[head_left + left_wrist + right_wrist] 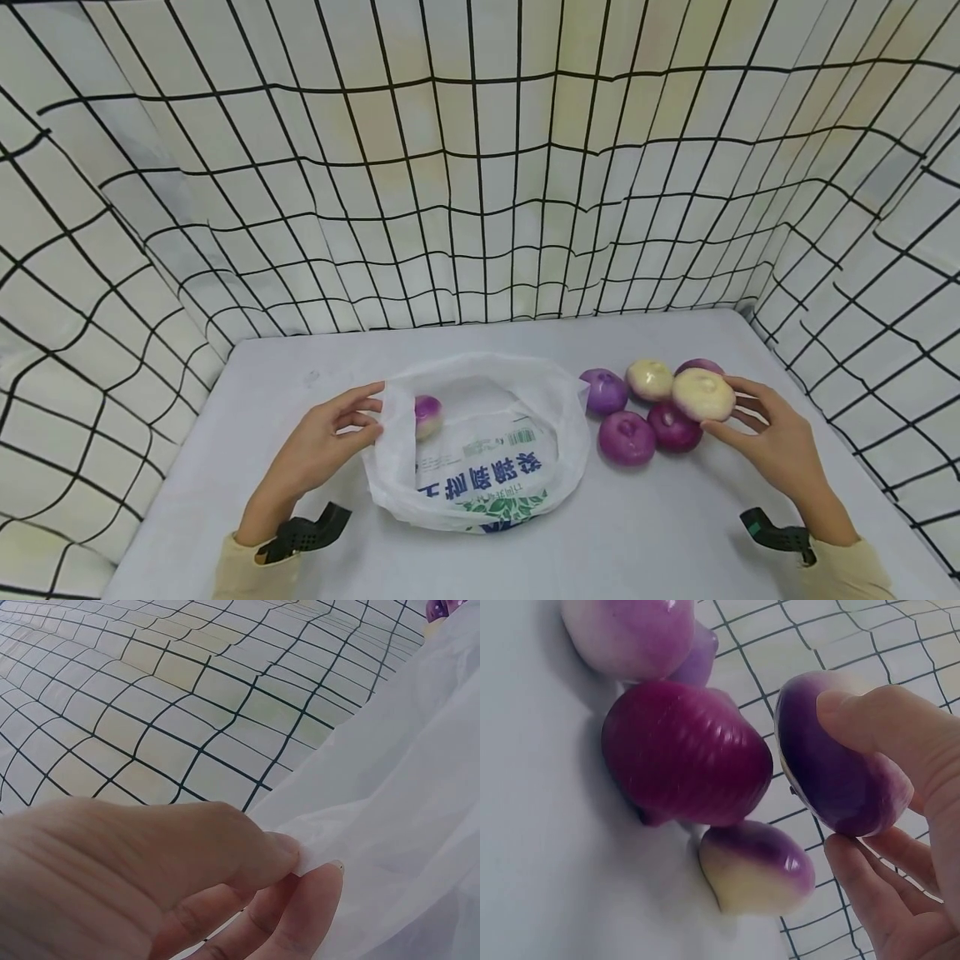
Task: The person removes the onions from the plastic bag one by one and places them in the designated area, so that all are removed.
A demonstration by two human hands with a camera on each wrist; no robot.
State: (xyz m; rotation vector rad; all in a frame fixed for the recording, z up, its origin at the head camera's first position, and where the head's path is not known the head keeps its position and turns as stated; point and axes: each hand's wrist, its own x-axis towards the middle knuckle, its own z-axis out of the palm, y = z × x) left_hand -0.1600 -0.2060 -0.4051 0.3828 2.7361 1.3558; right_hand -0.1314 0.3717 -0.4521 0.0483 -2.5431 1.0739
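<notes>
The fingers (315, 900) of the left hand (322, 446) are pinched together on the thin rim of a white plastic bag (480, 467), thumb pressed against fingertip with the film caught between them, holding that edge up off the table (660, 542). Inside the bag's open mouth, just beside those fingers, lies one small turnip (427, 415), purple on top and pale below. The bag sits near the front middle of the table, its printed blue and green lettering showing through the lower fold. Over on the other side, the right hand (776, 442) has its fingers (870, 877) curled round a pale cream-and-purple turnip (702, 394), thumb on top and fingertips beneath, lifting it just above the rest of the pile. Below and beside it rest the other turnips: a dark red-purple one (673, 427) just under the held one, a rounder purple one (627, 437) nearer the bag, a lighter purple one (604, 390) close to the bag's edge, a cream one (649, 379) behind, and one more purple one (699, 366) half hidden at the back. A white cloth with a black grid (480, 167) hangs round the table on three sides.
</notes>
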